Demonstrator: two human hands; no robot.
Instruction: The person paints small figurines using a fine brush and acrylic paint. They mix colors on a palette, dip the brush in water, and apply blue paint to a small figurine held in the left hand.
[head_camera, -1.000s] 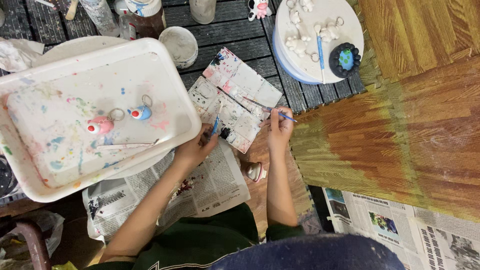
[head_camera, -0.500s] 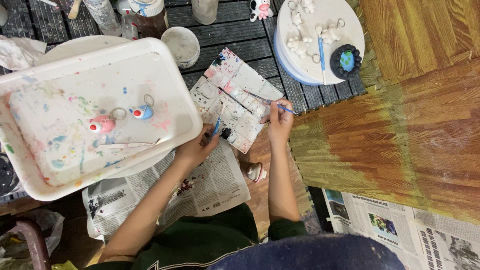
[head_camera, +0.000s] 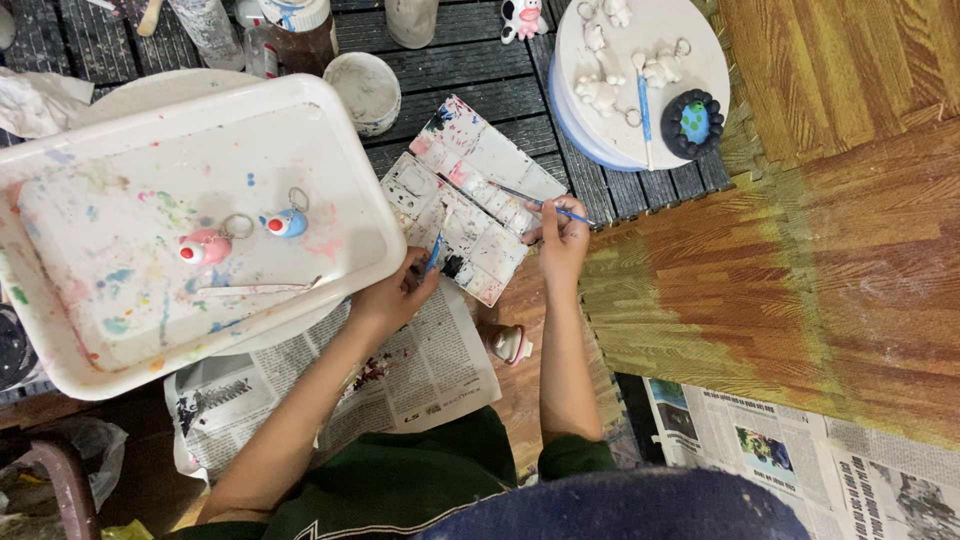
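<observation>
The person sits low over a paint-stained palette, an open hinged tray of small wells lying tilted between the two hands. The right hand rests at the palette's right edge, its fingers pinched shut around a thin paintbrush whose shaft reaches left across the wells. The left hand is at the palette's near-left corner, fingers curled around a small blue object; what it is cannot be told.

The palette lies partly on a sheet of newspaper spread under the left forearm. Just near of the palette, between the forearms, a small pink and white figurine lies on the floor.

To the left sits a large white tray speckled with paint, holding a pink keyring figure and a blue keyring figure side by side. On the far side, a white cup stands just beyond the tray's corner. Far right, a round white lid carries unpainted white figures, a brush and a dark ring-shaped piece with a blue-green centre.
</observation>
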